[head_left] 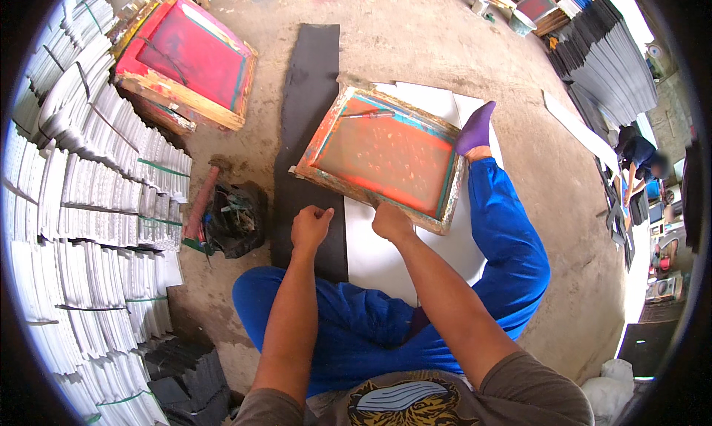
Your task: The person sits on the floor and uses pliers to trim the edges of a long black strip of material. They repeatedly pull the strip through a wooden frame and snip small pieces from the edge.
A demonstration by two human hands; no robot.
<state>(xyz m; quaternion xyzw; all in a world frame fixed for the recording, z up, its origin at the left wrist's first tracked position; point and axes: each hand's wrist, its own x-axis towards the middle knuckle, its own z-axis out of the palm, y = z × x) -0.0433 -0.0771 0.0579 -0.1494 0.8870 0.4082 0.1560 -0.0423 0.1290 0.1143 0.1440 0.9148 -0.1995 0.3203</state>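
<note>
A paint-stained screen printing frame (386,155) with a wooden rim and orange mesh lies tilted before me, over white sheets (374,240) and a black strip (308,114). On the mesh near its far left corner rests a slim, pen-like tool (368,114). My right hand (393,223) is closed at the frame's near edge, its fingertips hidden against the wood. Left of it, above the black strip, my left hand (310,228) is closed with thumb and fingers pinched together; what they hold, if anything, does not show. My foot in a purple sock (477,128) touches the frame's right corner.
Tall bundles of white sheets (96,226) line the left side. A black bag (237,217) and a reddish roller-like stick (201,203) lie beside the strip. Another frame, pink-red (194,51), stands far left. A person (636,155) bends at the far right near grey stacks (612,63).
</note>
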